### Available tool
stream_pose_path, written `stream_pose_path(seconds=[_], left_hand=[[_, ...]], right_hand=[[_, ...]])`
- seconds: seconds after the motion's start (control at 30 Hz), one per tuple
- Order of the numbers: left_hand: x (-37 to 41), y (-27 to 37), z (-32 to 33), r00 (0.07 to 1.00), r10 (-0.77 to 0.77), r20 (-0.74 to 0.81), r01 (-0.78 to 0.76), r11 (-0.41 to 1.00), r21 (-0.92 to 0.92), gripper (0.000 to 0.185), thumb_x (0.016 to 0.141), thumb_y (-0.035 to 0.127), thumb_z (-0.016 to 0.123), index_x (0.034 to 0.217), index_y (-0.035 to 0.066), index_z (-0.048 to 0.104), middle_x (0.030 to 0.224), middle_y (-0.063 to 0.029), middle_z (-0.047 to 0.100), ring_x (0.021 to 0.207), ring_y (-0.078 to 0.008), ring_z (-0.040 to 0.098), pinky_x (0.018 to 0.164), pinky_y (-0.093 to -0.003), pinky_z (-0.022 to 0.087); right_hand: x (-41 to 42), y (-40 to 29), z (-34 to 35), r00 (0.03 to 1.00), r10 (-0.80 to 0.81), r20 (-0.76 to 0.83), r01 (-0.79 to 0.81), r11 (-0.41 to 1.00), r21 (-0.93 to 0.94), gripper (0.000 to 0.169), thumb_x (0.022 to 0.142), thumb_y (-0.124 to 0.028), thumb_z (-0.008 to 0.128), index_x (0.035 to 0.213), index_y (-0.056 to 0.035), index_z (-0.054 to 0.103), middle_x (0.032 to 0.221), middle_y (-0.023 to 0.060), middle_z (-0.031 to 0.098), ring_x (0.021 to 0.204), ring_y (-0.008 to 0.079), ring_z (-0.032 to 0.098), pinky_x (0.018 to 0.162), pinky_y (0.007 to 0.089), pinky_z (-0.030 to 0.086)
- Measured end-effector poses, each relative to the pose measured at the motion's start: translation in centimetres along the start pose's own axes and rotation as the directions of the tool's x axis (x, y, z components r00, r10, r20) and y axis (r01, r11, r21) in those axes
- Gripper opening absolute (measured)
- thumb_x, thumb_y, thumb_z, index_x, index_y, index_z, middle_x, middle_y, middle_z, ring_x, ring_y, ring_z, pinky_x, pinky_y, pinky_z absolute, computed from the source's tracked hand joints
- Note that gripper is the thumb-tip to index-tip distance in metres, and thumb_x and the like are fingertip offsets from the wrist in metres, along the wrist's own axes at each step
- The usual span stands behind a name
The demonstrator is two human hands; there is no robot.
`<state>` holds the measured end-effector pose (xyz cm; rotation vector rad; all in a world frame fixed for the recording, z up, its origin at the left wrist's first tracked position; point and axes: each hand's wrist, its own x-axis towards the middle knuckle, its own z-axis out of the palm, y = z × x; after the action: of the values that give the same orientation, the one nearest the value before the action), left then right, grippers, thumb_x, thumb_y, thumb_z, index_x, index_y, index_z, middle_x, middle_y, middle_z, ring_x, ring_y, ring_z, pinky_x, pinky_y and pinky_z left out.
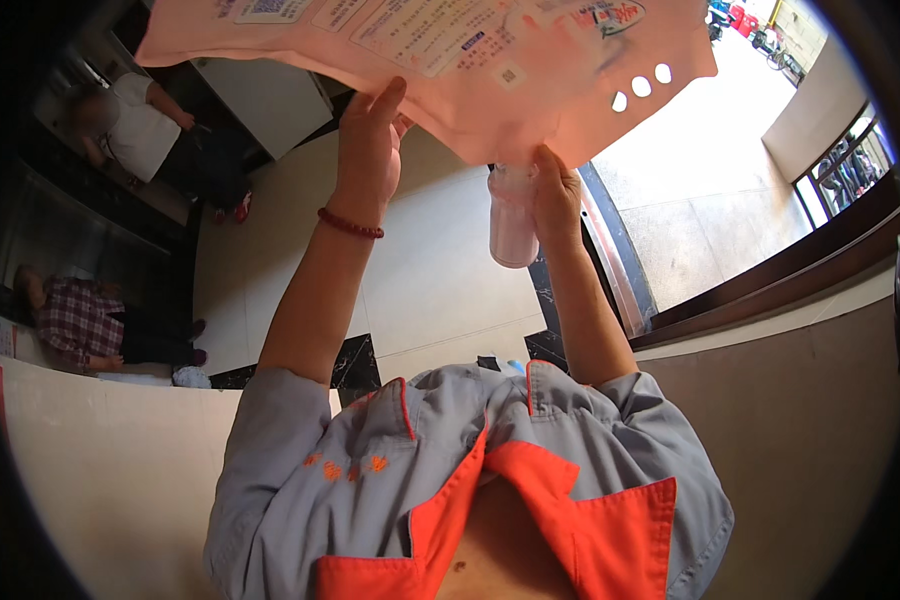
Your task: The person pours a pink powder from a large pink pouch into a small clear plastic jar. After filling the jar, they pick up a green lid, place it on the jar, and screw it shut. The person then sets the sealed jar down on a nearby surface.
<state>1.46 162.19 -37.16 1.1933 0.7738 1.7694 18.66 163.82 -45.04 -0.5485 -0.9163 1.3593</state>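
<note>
A pink printed sheet [450, 67] with a row of three cut-out holes is held up across the top of the view; its print includes square codes. On its lower edge, my left hand [371, 142] grips with the thumb in front; a red bead bracelet [350, 224] circles that wrist. My right hand [556, 191] pinches the sheet's lower corner between thumb and fingers. Against that hand hangs a translucent bottle [514, 225], its upper part blurred and covered by the sheet. The fingers around the bottle are mostly hidden.
Pale floor tiles [450, 277] with dark stone borders lie below. A bright open doorway [682, 195] with a metal threshold [613, 255] is on the right. At left stand a person in white [146, 124] and a person in a plaid shirt [81, 315], near a pale panel [266, 101].
</note>
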Motion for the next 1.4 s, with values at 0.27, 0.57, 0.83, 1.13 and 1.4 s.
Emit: stream_pose_path(seconds=[0.27,0.57,0.83,1.13,1.4], left_hand=[[-2.1,-2.2,2.7,0.98,-0.143,0.14,0.166,0.972,-0.167,0.037,0.078,0.006,0.058,0.113,0.001,0.048,0.11,-0.0071,0.053,0.102,-0.0153,0.049,0.087,-0.0282,0.04],[-1.5,-4.1,2.0,0.982,-0.082,0.171,0.097,0.992,-0.079,0.029,0.086,0.009,0.049,0.113,0.001,0.048,0.109,-0.0033,0.051,0.103,-0.0128,0.047,0.087,-0.0256,0.039],[-1.4,-2.4,2.9,0.978,-0.072,0.194,0.125,0.952,-0.278,0.029,0.078,0.008,0.057,0.104,0.0,0.05,0.099,-0.0065,0.054,0.095,-0.0143,0.051,0.08,-0.0272,0.043],[-0.4,-3.5,3.5,0.977,-0.179,0.116,0.205,0.939,-0.275,0.026,0.077,0.005,0.059,0.103,0.002,0.052,0.097,-0.0054,0.055,0.091,-0.0121,0.053,0.075,-0.023,0.045],[-0.6,-3.3,2.7,0.978,-0.145,0.148,0.173,0.965,-0.196,0.024,0.083,0.011,0.053,0.104,0.0,0.053,0.098,-0.006,0.056,0.091,-0.013,0.054,0.078,-0.0241,0.044]], right_hand=[[-0.8,0.6,1.8,0.999,-0.023,0.03,0.027,0.987,-0.159,0.024,0.088,-0.021,0.048,0.095,-0.0013,0.06,0.083,0.0007,0.059,0.076,0.0061,0.052,0.066,0.021,0.043],[-0.9,1.6,2.2,0.979,-0.158,0.132,0.181,0.966,-0.184,0.02,0.089,-0.017,0.047,0.092,-0.0012,0.06,0.08,-0.0011,0.058,0.075,0.0044,0.05,0.067,0.0198,0.042],[-1.1,1.0,3.1,0.983,-0.125,0.131,0.149,0.97,-0.192,0.021,0.089,-0.018,0.047,0.092,-0.0012,0.06,0.082,-0.0008,0.059,0.077,0.0051,0.051,0.068,0.0199,0.041],[-0.5,1.6,2.6,0.979,-0.163,0.119,0.195,0.912,-0.361,0.023,0.088,-0.021,0.048,0.091,-0.0024,0.06,0.077,0.0023,0.061,0.073,0.0064,0.053,0.067,0.0213,0.041],[-0.5,1.4,2.7,0.987,-0.119,0.105,0.143,0.953,-0.267,0.023,0.089,-0.02,0.047,0.091,-0.0011,0.06,0.078,-0.0002,0.06,0.074,0.0058,0.052,0.067,0.0206,0.041]])
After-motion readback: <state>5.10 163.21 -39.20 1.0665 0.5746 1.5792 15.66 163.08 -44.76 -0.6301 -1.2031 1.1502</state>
